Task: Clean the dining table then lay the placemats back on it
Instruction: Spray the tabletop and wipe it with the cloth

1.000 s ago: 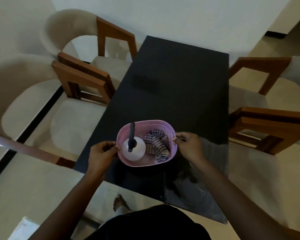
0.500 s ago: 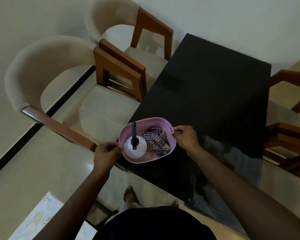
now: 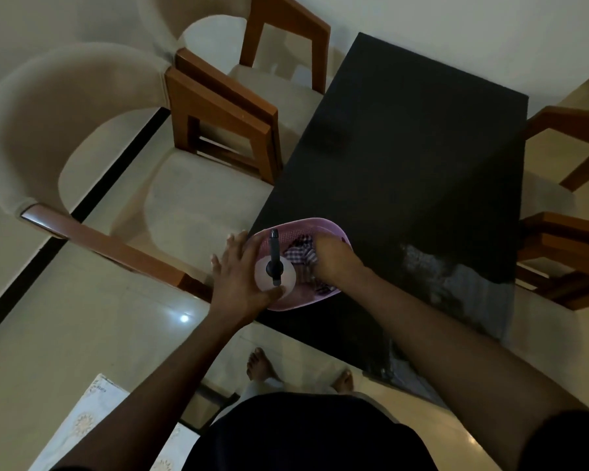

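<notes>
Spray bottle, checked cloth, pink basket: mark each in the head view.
spray bottle (image 3: 288, 274), head view, right side of its white body.
checked cloth (image 3: 300, 254), head view, fold showing just right of the bottle's black nozzle.
pink basket (image 3: 293, 300), head view, near side wall.

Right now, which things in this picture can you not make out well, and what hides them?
Head view only.
- Right hand: its fingers dip into the pink basket; the hand's back hides whether they grip the checked cloth.
- Spray bottle: left hand covers its left side; contact unclear.
- Patterned sheet, lower left: cut by the bottom edge and left arm; cannot identify.
</notes>
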Demonstrator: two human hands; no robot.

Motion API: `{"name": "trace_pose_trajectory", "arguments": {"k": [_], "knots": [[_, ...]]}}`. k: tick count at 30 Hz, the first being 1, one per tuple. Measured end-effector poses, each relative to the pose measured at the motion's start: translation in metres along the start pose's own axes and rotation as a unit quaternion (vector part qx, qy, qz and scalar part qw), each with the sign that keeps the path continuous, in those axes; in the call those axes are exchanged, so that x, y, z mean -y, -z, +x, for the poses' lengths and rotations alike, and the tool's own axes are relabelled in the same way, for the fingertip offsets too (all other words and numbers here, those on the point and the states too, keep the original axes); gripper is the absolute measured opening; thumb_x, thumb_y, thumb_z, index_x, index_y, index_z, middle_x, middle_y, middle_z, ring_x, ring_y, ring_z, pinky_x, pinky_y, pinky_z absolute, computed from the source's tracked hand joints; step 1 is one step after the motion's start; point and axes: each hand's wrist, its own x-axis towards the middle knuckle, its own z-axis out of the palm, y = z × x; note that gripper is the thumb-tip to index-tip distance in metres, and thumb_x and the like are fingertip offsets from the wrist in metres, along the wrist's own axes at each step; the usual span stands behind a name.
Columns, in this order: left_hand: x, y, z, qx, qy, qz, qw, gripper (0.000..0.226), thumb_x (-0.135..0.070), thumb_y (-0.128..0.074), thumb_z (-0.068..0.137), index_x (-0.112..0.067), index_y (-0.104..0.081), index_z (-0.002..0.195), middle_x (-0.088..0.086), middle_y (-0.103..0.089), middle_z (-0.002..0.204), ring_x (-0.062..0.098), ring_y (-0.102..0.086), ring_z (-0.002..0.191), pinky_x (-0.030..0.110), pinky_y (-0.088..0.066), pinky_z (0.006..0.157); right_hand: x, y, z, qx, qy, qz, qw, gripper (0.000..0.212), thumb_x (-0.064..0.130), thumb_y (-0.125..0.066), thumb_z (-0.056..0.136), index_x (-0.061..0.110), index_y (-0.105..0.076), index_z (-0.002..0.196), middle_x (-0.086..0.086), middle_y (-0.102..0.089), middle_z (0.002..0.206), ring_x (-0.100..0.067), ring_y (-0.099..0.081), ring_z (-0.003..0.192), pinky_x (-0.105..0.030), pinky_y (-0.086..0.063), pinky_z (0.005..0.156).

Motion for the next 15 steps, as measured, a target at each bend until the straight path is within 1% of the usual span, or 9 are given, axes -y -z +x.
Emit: {"name": "trace_pose_trajectory", "arguments": {"k": [1,3,4,6,8,10,12,13,15], "knots": [[-0.002,-0.004,0.005,0.010,-0.007,0.010,1.000,0.109,-0.068,-0.074,0.075,-0.036,-0.020,0.164,0.004,-0.011,0.175,0.031,-0.001,0.163,0.069,-0.004,0.126,0.001,-0.006,0.004,-0.006,-0.014,0.002,1.000,0.053,0.026,-0.069,0.095,0.022,-0.051,0.146,-0.003,-0.056,0.143,-0.022,-0.055,0.133,-0.040,-0.043,0.114],[-0.003,-0.013,0.014,0.000,-0.016,0.033,0.999,0.102,-0.070,-0.071,0.081,-0.033,-0.024,0.164,0.003,-0.012,0.176,0.031,-0.001,0.163,0.072,-0.007,0.125,0.000,-0.018,0.005,-0.038,-0.019,0.003,0.999,0.054,0.023,-0.063,0.101,0.017,-0.046,0.151,-0.007,-0.050,0.152,-0.024,-0.049,0.141,-0.038,-0.037,0.118],[-0.003,-0.016,0.017,-0.012,-0.013,0.039,0.999,0.098,-0.072,-0.068,0.084,-0.032,-0.027,0.163,0.003,-0.013,0.176,0.032,-0.002,0.163,0.073,-0.008,0.124,0.001,-0.022,0.002,-0.052,-0.017,0.007,0.999,0.055,0.022,-0.059,0.104,0.015,-0.041,0.155,-0.009,-0.045,0.157,-0.025,-0.044,0.145,-0.038,-0.033,0.121],[-0.004,-0.021,0.022,-0.043,-0.009,0.062,0.997,0.091,-0.078,-0.057,0.087,-0.031,-0.031,0.160,0.005,-0.013,0.176,0.032,0.000,0.163,0.072,-0.005,0.125,0.000,-0.027,-0.002,-0.067,-0.017,0.025,0.997,0.056,0.020,-0.052,0.108,0.014,-0.032,0.160,-0.009,-0.037,0.163,-0.024,-0.037,0.150,-0.038,-0.028,0.125],[-0.009,-0.025,0.025,-0.060,-0.013,0.088,0.994,0.089,-0.082,-0.047,0.089,-0.030,-0.032,0.160,0.005,-0.011,0.176,0.031,0.002,0.163,0.071,0.000,0.125,0.000,-0.027,-0.004,-0.071,-0.017,0.062,0.995,0.054,0.020,-0.052,0.108,0.017,-0.035,0.159,-0.008,-0.038,0.162,-0.024,-0.039,0.148,-0.040,-0.029,0.125],[-0.012,-0.029,0.026,-0.067,-0.020,0.088,0.994,0.087,-0.080,-0.043,0.092,-0.029,-0.032,0.161,0.004,-0.010,0.177,0.031,0.004,0.163,0.072,0.002,0.125,0.004,-0.022,-0.006,-0.068,-0.006,0.063,0.996,0.048,0.021,-0.056,0.106,0.020,-0.046,0.152,-0.006,-0.047,0.154,-0.023,-0.046,0.141,-0.040,-0.035,0.120],[-0.019,-0.031,0.024,-0.073,-0.038,0.071,0.994,0.082,-0.074,-0.043,0.095,-0.027,-0.033,0.162,0.003,-0.008,0.177,0.029,0.007,0.163,0.071,0.004,0.124,0.008,-0.010,-0.008,-0.078,-0.006,0.058,0.995,0.041,0.024,-0.065,0.100,0.022,-0.057,0.140,-0.004,-0.057,0.140,-0.021,-0.056,0.129,-0.041,-0.044,0.113],[-0.024,-0.030,0.022,-0.080,-0.050,0.055,0.994,0.079,-0.070,-0.044,0.097,-0.026,-0.034,0.161,0.002,-0.008,0.177,0.028,0.008,0.164,0.070,0.006,0.125,0.007,-0.001,-0.009,-0.097,-0.002,0.059,0.993,0.033,0.027,-0.070,0.096,0.023,-0.064,0.128,-0.003,-0.063,0.128,-0.019,-0.062,0.117,-0.040,-0.051,0.106],[-0.037,-0.025,0.017,-0.101,-0.073,0.010,0.992,0.072,-0.061,-0.049,0.099,-0.025,-0.035,0.160,0.002,-0.009,0.177,0.024,0.006,0.164,0.067,0.008,0.126,0.002,0.022,-0.019,-0.160,0.025,0.089,0.983,0.017,0.033,-0.078,0.086,0.022,-0.070,0.096,0.000,-0.069,0.098,-0.014,-0.068,0.087,-0.036,-0.060,0.081]]}}
